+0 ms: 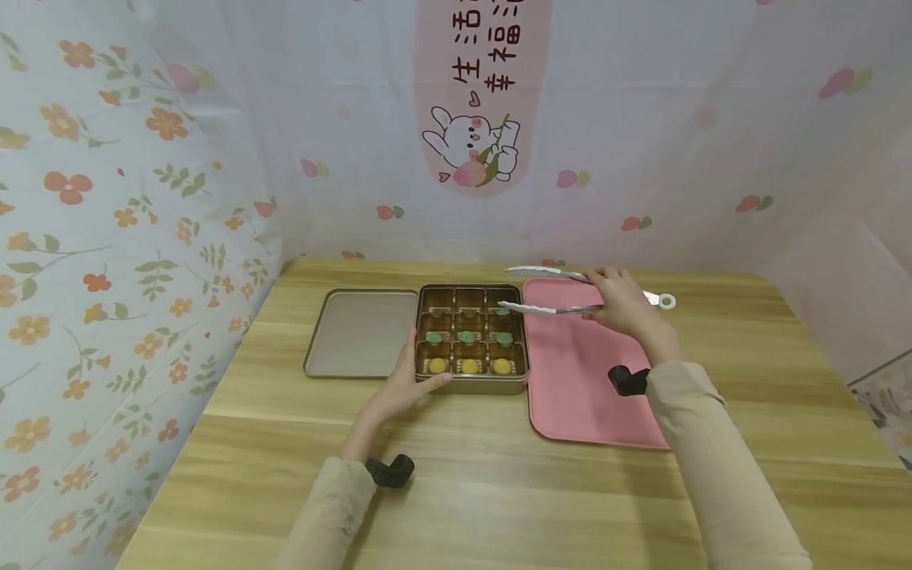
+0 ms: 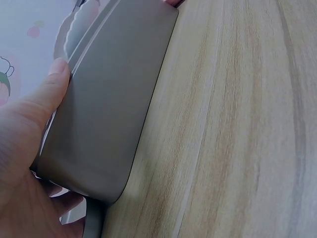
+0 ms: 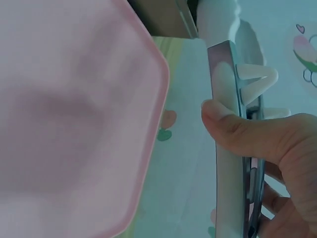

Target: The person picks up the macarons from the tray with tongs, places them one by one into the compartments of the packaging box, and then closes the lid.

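My left hand (image 1: 401, 386) holds the front left corner of a divided metal tin box (image 1: 473, 385). In the left wrist view its thumb rests along the front rim, with the fingers round the side. Yellow balls (image 1: 469, 366) fill the front row of compartments and green balls (image 1: 466, 337) the middle row. Another green piece (image 1: 503, 311) is in the back right compartment. My right hand (image 1: 618, 303) grips metal tongs (image 3: 225, 183) with white tips. Their arms are spread, one tip over the box's right side and the other farther back, with nothing visible between them.
A pink tray (image 1: 591, 396) lies against the box's right side, under my right hand. The flat metal lid (image 1: 363, 332) is on the left, beside the box. A printed curtain (image 1: 342, 158) hangs behind the wooden table (image 1: 463, 491).
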A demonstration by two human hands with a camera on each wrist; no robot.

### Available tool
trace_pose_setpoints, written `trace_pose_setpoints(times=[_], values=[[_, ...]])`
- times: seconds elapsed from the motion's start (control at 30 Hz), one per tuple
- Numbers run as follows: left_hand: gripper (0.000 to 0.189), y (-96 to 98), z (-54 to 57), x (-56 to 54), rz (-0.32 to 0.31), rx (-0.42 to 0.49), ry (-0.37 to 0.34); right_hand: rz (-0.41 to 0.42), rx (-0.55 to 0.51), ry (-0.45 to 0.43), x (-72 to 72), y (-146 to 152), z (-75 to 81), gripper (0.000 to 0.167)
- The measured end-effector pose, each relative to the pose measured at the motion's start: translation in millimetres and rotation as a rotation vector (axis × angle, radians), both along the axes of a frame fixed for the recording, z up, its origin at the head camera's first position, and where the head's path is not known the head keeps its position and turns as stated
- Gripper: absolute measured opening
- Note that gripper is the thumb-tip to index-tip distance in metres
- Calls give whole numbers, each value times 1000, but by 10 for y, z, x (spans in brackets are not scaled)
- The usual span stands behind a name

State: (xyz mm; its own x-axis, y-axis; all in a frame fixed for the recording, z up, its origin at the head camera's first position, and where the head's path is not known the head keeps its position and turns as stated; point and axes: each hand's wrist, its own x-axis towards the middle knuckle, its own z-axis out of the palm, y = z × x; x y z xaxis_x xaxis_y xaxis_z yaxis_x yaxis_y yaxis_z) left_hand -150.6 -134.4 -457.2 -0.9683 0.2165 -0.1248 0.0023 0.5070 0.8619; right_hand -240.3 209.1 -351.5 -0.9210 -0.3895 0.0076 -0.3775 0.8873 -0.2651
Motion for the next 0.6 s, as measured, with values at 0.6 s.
trace_pose_setpoints(times=[0.6], values=[[108, 5, 32, -19, -4, -15, -41, -209, -194, -36, 271, 604, -305, 77]])
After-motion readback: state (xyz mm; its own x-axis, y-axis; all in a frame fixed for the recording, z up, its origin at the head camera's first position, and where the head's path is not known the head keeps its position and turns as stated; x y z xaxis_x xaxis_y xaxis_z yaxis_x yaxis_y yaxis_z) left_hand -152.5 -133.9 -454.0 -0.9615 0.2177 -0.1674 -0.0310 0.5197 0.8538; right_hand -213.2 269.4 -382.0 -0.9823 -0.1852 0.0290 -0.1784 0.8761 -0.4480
